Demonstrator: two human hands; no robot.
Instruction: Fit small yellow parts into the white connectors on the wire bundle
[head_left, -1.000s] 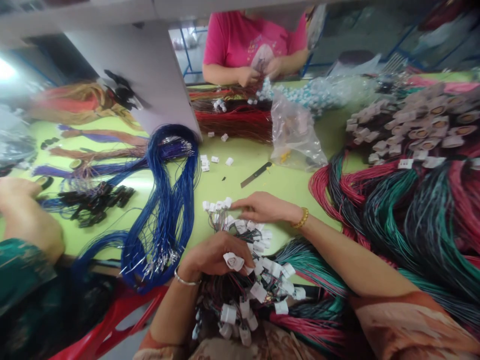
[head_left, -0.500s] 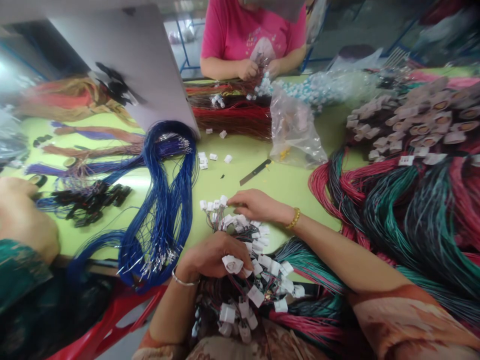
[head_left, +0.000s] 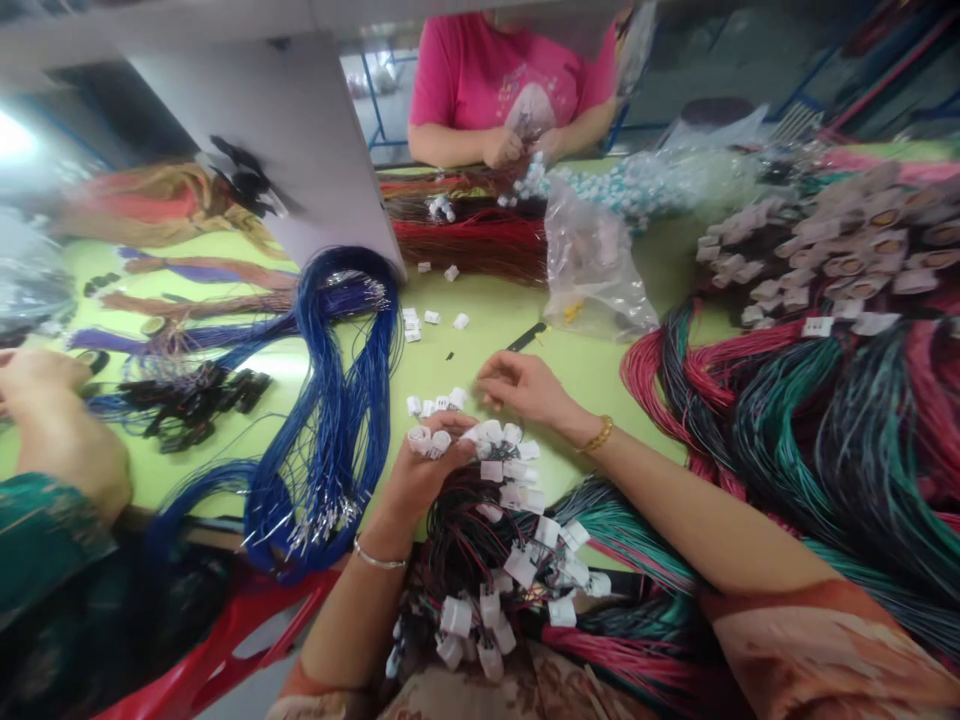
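Observation:
My left hand [head_left: 429, 470], with a silver bangle at the wrist, is closed beside a cluster of white plug connectors [head_left: 517, 468]. Two rounded white pieces [head_left: 429, 440] show at its fingertips; whether they are finger wraps or connectors, I cannot tell. What lies between thumb and fingers is hidden. Just beyond it, several white connectors [head_left: 436, 404] sit in a row on the table. My right hand [head_left: 521, 385] hovers to the right of that row, fingers loosely bent and apart, with nothing visible in them. Dark wires [head_left: 472, 525] run from the cluster toward my lap.
A knife [head_left: 527, 337] lies partly behind my right hand. Blue wire bundles [head_left: 337, 340] are on the left, red, black and green bundles [head_left: 795, 430] on the right. A clear bag [head_left: 592, 270] stands ahead. A co-worker's hand [head_left: 45, 390] is far left; another person [head_left: 514, 90] sits opposite.
My left hand has moved up and away from me, from over the wires to the connector row. My right hand has drawn back from the row and curled its fingers.

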